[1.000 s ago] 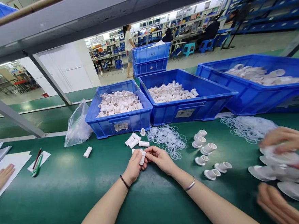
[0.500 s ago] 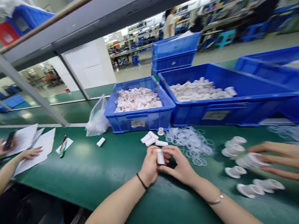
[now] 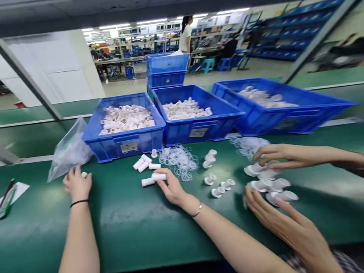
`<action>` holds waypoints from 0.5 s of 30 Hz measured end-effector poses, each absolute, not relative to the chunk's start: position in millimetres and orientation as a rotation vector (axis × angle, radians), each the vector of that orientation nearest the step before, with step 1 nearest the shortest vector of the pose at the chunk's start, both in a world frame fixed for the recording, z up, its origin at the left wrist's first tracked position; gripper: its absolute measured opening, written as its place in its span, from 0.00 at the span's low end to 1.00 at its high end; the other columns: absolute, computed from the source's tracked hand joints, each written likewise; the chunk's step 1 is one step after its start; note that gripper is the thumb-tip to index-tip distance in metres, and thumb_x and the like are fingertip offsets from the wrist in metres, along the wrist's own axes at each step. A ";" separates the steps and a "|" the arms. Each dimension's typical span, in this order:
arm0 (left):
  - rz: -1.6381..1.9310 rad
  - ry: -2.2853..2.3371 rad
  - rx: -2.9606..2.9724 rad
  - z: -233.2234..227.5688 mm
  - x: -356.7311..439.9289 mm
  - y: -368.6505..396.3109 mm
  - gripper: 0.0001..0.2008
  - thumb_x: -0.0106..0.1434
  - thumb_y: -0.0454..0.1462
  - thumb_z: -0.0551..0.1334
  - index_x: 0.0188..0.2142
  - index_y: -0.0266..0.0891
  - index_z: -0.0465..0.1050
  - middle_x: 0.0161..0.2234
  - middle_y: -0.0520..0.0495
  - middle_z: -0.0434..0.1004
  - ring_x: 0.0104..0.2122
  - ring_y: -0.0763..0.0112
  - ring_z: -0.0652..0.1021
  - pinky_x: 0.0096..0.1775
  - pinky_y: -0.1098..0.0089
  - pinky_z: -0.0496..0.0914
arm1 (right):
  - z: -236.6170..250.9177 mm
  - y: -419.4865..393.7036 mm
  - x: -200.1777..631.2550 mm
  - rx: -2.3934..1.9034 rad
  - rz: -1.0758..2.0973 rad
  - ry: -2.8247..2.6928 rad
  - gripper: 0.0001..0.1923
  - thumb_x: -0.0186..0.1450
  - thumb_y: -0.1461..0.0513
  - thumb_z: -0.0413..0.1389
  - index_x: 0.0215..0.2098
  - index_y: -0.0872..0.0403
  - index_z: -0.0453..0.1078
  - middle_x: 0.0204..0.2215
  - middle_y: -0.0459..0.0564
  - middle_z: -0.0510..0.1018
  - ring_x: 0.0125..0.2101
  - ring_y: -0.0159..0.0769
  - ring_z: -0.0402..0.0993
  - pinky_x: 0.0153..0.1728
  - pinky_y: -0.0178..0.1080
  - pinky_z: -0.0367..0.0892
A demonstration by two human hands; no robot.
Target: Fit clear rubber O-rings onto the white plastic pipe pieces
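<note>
1. One white tube (image 3: pixel 159 176) is in the person's right hand (image 3: pixel 173 189), fingers closed about its right end, in front of the pile of clear rings (image 3: pixel 179 159); whether it is lifted off the green bench (image 3: pixel 123 232) I cannot tell
2. Its long axis runs nearly level from left to right, along the bench, the free end pointing left; which end is open is too small to make out
3. A second tube (image 3: pixel 147 181) lies at that free end, touching or overlapping it in this view, its axis on much the same line
4. Four more tubes (image 3: pixel 143 166) lie at mixed angles in a loose cluster just behind
5. Well to the left, near the clear bag (image 3: pixel 69 150), the left hand (image 3: pixel 77 185) is lowered with fingers spread over a small white piece (image 3: pixel 84 175); it is mostly covered, so neither its direction nor any grip can be told
6. As a judgement, only a small share looks handled: a few tubes are out on the bench, while the left bin (image 3: pixel 148 143) and middle bin (image 3: pixel 178 134) hold heaps of white parts, so much seems left
7. Five flanged pieces (image 3: pixel 218 191) stand to the right, flanges low, mouths upward; a co-worker's hands (image 3: pixel 288 231) are among similar parts beyond
</note>
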State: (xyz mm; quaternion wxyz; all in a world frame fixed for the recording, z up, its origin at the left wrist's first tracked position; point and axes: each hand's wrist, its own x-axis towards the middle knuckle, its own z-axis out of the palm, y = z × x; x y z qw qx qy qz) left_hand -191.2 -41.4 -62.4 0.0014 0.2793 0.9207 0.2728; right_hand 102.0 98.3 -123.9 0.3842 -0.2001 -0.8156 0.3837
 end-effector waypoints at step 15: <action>0.715 1.209 1.460 -55.1 -53.5 -22.6 0.14 0.52 0.42 0.66 0.38 0.41 0.77 0.33 0.47 0.78 0.32 0.65 0.75 0.36 0.68 0.69 | -48.1 136.0 253.9 -1.347 0.099 -2.347 0.15 0.65 0.56 0.50 0.47 0.53 0.69 0.36 0.53 0.77 0.38 0.45 0.73 0.36 0.41 0.65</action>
